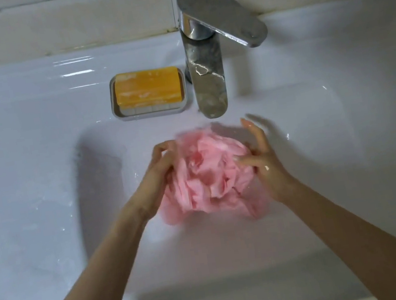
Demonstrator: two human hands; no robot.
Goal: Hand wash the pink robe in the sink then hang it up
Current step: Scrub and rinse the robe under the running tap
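Observation:
The pink robe [208, 174] is bunched into a crumpled wad in the basin of the white sink [44, 200], just below the tap spout. My left hand [160, 166] grips the wad's left side with curled fingers. My right hand [262, 155] presses against its right side, with the thumb and one finger laid on the cloth and the other fingers straight and lifted. Both hands look wet.
A chrome mixer tap [207, 70] stands at the back centre, its lever pointing right. To its left, a yellow bar of soap [148, 87] lies in a grey soap dish [118, 113] on the sink ledge. Beige wall tiles [67, 20] run behind.

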